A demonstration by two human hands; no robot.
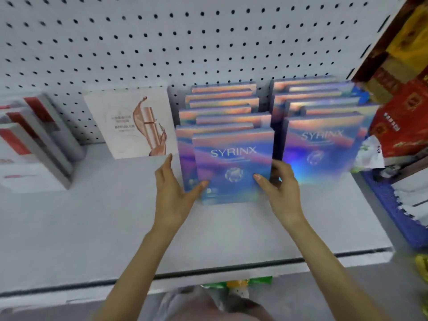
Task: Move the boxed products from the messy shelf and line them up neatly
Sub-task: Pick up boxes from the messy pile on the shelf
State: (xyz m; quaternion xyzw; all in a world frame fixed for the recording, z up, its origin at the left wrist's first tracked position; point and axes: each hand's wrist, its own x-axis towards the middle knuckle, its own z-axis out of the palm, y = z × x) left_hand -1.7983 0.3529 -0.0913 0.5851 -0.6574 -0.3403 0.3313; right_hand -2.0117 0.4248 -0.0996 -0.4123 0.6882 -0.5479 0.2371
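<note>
- Presently, the front box [232, 167], iridescent blue and marked SYRINX, stands upright on the white shelf [92, 216] at the head of the left row [222, 107] of matching boxes, its face turned towards the camera.
- Left hand [172, 191]: fingers straight and pressed together, laid along the left side of that row; thumb tip on the lower left of the front box's face.
- Right hand [280, 193]: thumb tip on the lower right of the face; remaining fingers curled round the box's right edge, gripping it.
- Right row [322, 126]: a second file of the same boxes, upright, just beside the first, with a narrow gap between them.
- Both rows run back to the pegboard [139, 31]; their edges are staggered, not flush.
- White carton [132, 123] with rose-gold artwork leans against the pegboard, left of the rows.
- Grey-and-red boxes [34, 140] stand at far left.
- Red packages [403, 117] and a blue basket [393, 212] lie beyond the shelf's right end.
</note>
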